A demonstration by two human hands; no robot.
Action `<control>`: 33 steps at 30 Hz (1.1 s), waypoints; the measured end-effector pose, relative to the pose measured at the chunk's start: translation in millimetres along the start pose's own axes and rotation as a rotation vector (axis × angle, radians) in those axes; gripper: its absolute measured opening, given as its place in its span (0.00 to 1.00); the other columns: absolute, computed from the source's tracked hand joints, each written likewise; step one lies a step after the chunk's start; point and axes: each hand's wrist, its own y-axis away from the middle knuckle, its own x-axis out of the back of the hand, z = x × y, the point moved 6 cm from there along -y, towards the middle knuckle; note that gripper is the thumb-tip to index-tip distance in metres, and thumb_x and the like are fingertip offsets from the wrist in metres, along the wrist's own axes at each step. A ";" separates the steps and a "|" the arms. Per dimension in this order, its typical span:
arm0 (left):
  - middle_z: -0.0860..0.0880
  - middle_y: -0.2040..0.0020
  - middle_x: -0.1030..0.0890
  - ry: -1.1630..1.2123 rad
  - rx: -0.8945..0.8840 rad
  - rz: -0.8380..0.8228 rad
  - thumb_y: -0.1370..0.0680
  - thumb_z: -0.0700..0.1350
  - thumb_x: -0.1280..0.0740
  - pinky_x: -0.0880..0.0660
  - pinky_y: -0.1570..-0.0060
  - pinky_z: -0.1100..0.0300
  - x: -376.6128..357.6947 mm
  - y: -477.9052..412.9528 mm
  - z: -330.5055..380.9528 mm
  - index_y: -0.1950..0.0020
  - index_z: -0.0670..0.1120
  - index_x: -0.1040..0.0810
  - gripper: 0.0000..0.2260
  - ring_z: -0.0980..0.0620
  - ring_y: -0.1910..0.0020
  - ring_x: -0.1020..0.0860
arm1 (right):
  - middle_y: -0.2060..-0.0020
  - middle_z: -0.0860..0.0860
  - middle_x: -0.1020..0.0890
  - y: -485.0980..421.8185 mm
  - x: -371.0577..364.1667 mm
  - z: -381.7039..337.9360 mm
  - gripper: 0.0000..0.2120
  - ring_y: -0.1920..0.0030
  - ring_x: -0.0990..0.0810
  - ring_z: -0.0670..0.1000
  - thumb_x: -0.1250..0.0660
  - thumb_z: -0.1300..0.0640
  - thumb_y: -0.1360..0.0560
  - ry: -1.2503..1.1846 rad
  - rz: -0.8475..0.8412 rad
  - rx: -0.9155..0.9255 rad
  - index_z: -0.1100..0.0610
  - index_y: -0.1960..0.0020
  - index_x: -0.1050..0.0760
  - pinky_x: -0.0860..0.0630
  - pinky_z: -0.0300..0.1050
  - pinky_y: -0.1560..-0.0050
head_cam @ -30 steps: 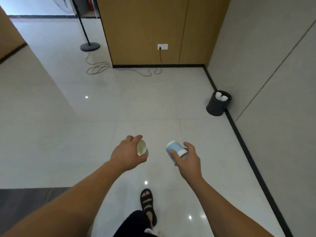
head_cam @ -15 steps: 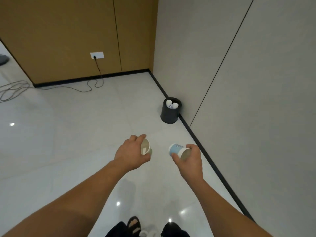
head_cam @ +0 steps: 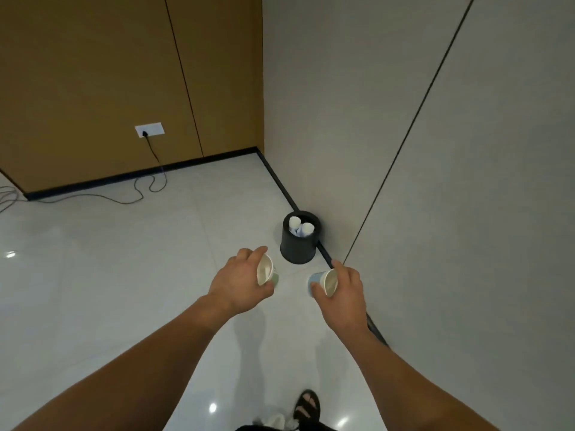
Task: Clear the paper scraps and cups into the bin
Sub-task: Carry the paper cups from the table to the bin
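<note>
Against the grey wall's dark skirting, close to the room corner, stands the black bin [head_cam: 297, 251], open-topped and upright, with white cups [head_cam: 299, 227] already crowding its mouth. It looks light enough to tip if knocked, so anything new is best dropped from above, not pushed in. Just short of it, over the pale floor, the left hand [head_cam: 238, 284] is curled round a greenish paper cup [head_cam: 267, 271], and the right hand [head_cam: 343, 295] pinches a blue paper cup [head_cam: 322, 283] between thumb and fingers. Both cups lie on their sides, neither yet above the bin. Such cups are probably featherweight, thin-walled and easily crushed, so a loose hold round the middle of the wall, as both hands have now, should suit them.
</note>
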 end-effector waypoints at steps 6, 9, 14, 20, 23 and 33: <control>0.50 0.31 0.33 0.022 0.036 0.045 0.27 0.58 0.32 0.28 0.40 0.54 21.6 -96.8 10.3 0.24 0.54 0.43 0.35 0.47 0.36 0.30 | 0.33 0.51 0.32 -117.1 3.4 -13.3 0.33 0.34 0.32 0.52 0.30 0.46 0.26 0.035 -0.028 0.063 0.53 0.26 0.36 0.30 0.46 0.38; 0.51 0.30 0.34 0.024 0.053 0.010 0.27 0.59 0.33 0.29 0.40 0.54 20.9 -145.5 7.5 0.23 0.55 0.44 0.36 0.48 0.36 0.31 | 0.33 0.51 0.32 -163.2 -6.3 -14.2 0.33 0.33 0.33 0.52 0.30 0.46 0.27 0.044 -0.051 0.073 0.53 0.26 0.37 0.29 0.47 0.37; 0.48 0.30 0.34 0.033 0.015 0.014 0.27 0.57 0.32 0.29 0.39 0.53 29.1 -255.3 -3.3 0.23 0.53 0.44 0.36 0.46 0.36 0.31 | 0.34 0.52 0.31 -256.8 -26.1 -18.0 0.31 0.35 0.31 0.53 0.29 0.47 0.27 0.066 -0.051 0.069 0.52 0.27 0.35 0.30 0.45 0.37; 0.48 0.30 0.34 0.061 -0.070 -0.031 0.27 0.56 0.32 0.30 0.41 0.53 35.4 -389.7 -9.6 0.23 0.54 0.44 0.36 0.45 0.36 0.32 | 0.35 0.54 0.30 -353.4 -41.0 -20.1 0.32 0.36 0.30 0.54 0.28 0.48 0.27 0.100 -0.006 0.021 0.53 0.27 0.34 0.32 0.41 0.39; 0.48 0.30 0.34 0.068 -0.075 -0.047 0.27 0.56 0.31 0.30 0.41 0.54 37.1 -447.9 -18.1 0.22 0.54 0.44 0.37 0.45 0.36 0.32 | 0.35 0.53 0.32 -401.3 -53.7 -20.9 0.32 0.37 0.31 0.52 0.28 0.47 0.28 0.105 -0.019 -0.037 0.50 0.27 0.35 0.35 0.38 0.42; 0.48 0.30 0.34 0.052 -0.007 -0.242 0.28 0.57 0.31 0.29 0.41 0.54 -27.2 -588.2 -26.4 0.23 0.54 0.45 0.37 0.46 0.36 0.32 | 0.34 0.54 0.32 -527.0 -103.1 26.6 0.32 0.36 0.31 0.53 0.28 0.46 0.27 0.141 -0.146 -0.084 0.51 0.27 0.35 0.30 0.42 0.42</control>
